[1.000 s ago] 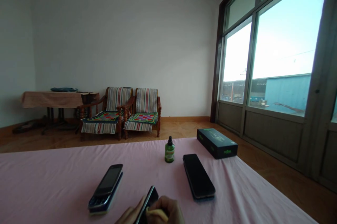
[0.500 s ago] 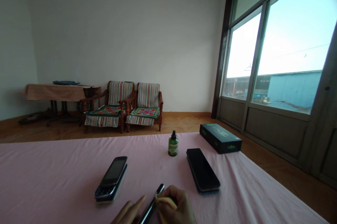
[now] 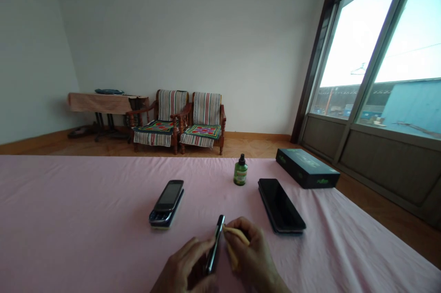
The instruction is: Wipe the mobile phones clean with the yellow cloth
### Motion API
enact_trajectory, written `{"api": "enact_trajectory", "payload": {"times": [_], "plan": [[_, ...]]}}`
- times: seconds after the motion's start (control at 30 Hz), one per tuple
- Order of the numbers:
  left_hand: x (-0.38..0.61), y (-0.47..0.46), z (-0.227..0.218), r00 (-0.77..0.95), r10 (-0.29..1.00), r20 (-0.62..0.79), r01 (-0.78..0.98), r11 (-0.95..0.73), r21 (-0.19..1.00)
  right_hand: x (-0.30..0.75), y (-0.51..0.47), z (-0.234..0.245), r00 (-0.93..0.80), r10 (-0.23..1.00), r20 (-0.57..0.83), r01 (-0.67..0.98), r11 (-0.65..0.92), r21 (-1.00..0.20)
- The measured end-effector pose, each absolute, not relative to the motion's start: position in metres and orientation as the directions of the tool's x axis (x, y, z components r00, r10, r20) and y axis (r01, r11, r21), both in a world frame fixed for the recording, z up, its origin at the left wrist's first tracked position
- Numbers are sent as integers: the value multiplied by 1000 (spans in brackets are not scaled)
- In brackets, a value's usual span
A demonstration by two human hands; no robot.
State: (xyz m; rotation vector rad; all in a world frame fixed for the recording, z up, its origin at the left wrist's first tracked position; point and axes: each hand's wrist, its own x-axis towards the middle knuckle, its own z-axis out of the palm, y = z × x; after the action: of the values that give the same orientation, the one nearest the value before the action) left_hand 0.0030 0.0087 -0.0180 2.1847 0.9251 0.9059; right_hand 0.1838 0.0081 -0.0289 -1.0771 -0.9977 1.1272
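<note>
My left hand grips a slim dark phone with a shiny edge, held on its side so that its narrow edge faces up. A folded pale-yellow cloth is pinched in my right hand, which has its fingertips close against the phone's upper right side. Left of my hands, a slider phone lies face up, its keypad partly showing. A larger black smartphone rests screen up to the right. The faces of the held phone are mostly hidden by my left fingers and the viewing angle.
A small green bottle with a black cap stands behind the phones. At the right rear corner of the pink-covered table sits a dark box. Beyond are two wooden armchairs, a cloth-draped side table and a large window.
The view has turned left and tilted down, so everything sits differently in frame. My left hand has come round the phone, which now stands more steeply. My right hand keeps the cloth beside it.
</note>
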Motion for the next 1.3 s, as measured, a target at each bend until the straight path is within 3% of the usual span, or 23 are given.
{"api": "enact_trajectory", "payload": {"times": [0.27,0.5,0.63,0.9,1.3], "plan": [[1,6,-20,545,758,358,406,-612,679,197,18,-34,251,966,55,-105,84,-991],[4,4,-24,565,753,338,462,-627,627,199,23,-33,252,914,318,110,300,-948],[10,1,-20,606,713,352,429,-666,611,201,24,-27,187,884,429,215,389,-896],[12,-2,-13,630,694,349,411,-679,609,202,25,-27,66,866,496,325,451,-831],[9,0,-18,571,744,349,374,-613,696,189,11,-27,-76,812,578,329,568,-755]]}}
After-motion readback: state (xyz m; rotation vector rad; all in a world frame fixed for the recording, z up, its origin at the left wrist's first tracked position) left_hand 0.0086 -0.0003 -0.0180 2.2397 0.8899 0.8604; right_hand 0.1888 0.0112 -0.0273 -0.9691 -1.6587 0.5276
